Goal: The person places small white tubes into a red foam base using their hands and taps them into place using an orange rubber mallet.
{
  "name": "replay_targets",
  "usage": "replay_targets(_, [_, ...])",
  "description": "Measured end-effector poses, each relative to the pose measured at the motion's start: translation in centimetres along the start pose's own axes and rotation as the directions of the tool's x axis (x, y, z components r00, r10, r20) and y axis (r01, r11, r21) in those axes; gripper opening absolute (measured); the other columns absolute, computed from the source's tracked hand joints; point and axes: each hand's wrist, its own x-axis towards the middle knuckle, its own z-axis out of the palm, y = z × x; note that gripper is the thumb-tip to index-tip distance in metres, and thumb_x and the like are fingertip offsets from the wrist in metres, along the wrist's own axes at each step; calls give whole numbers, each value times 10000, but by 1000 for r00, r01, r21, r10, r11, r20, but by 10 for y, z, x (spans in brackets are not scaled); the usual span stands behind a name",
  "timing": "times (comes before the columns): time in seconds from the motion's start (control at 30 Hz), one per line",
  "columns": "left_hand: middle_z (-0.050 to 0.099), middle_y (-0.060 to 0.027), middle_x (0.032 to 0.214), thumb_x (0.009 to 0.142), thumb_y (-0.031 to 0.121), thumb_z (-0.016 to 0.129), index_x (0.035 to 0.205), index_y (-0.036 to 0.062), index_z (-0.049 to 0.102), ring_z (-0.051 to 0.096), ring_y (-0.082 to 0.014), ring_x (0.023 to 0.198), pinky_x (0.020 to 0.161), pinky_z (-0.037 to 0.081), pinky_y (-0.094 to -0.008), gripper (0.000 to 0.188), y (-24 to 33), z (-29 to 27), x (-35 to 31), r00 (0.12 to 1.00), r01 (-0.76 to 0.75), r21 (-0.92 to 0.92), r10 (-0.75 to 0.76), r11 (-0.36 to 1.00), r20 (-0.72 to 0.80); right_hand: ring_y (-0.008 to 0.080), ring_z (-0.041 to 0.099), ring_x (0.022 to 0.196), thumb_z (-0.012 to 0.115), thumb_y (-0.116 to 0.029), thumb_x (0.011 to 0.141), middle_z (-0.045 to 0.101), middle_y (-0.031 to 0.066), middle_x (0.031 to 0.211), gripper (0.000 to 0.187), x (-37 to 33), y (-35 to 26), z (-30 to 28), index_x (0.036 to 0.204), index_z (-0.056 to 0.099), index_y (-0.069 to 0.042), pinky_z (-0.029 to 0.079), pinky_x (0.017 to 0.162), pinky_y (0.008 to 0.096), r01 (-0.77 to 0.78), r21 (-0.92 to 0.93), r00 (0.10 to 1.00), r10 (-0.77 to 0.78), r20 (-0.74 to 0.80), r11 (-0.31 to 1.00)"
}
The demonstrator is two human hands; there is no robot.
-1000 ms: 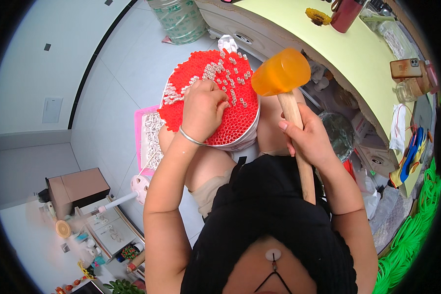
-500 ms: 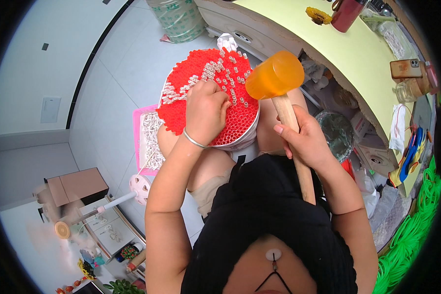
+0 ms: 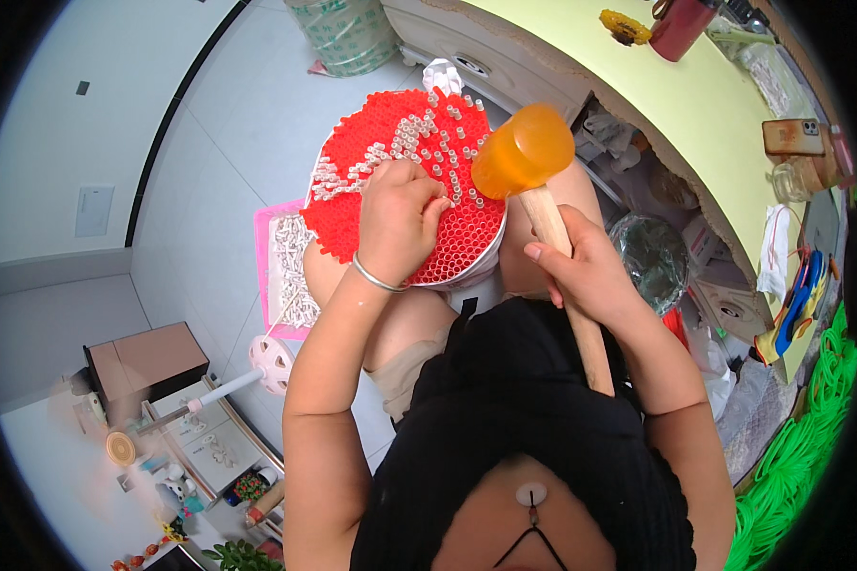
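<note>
Mallet (image 3: pixel 548 221), long axis slanting forward-left, head (image 3: pixel 524 150) foremost

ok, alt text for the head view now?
A person's right hand grips an orange-headed, wooden-handled mallet while the left hand is over a round bundle of red tubes between the legs. Small white cylinders stand among the tubes; a pink tray of white pieces sits to the left.
</note>
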Motion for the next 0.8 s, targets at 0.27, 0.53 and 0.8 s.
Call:
replay_targets(0.27, [583,-99,816,713,17,736,762,28,669,561,-315,831,759,463,-419,84,9,-3,8,988,-152,214,151,965,22,84,508,463,624,-126,953,548,22,705,267,6,6,2,1134,492,20,424,422,232,-2,-88,1000,1,-9,996])
replay_targets(0.53, [590,-116,810,716,28,743,751,26,664,569,-323,830,751,468,-423,86,3,1,9,999,-32,149,29,988,21,76,502,456,613,-124,957,520,-2,715,267,6,6,1,1158,490,2,421,422,223,-16,-126,1000,13,-27,992])
replay_targets(0.8, [584,-144,801,693,34,740,676,16,646,560,-342,827,752,470,-443,97,8,5,9,996,87,105,-85,991,-24,74,504,458,612,-129,955,521,0,717,279,5,7,-1,1171,492,1,422,423,222,-7,-117,1000,4,-26,993])
